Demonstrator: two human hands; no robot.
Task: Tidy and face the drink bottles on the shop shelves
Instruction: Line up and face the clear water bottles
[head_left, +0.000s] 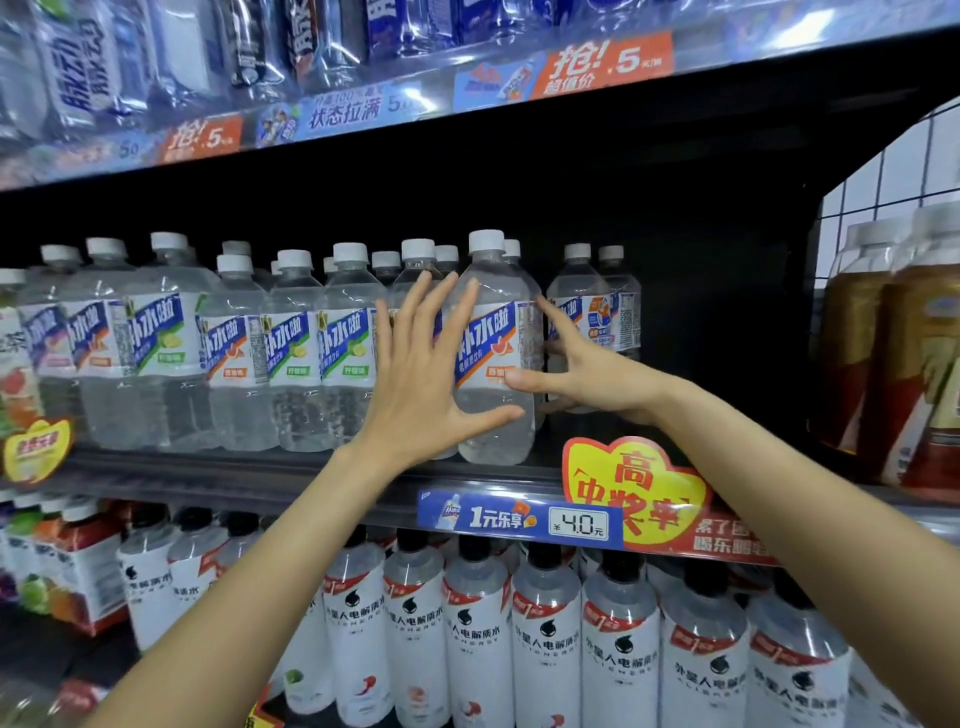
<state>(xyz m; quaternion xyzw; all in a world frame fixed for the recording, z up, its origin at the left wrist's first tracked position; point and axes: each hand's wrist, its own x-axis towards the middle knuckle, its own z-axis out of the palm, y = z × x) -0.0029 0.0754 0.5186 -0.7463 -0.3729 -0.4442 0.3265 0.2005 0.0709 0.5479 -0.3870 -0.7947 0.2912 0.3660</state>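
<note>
Clear glossy plastic bottle (493, 364)

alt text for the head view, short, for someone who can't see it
Both hands, left hand and right hand, fingers spread, flank a clear white-capped bottle with a blue label at the front of the middle shelf. More bottles fill the row leftward.

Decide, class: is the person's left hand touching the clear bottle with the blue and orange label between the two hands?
Touching. The head view shows the left hand spread flat against the bottle, straight fingers overlapping its label, thumb across its lower body.
</note>
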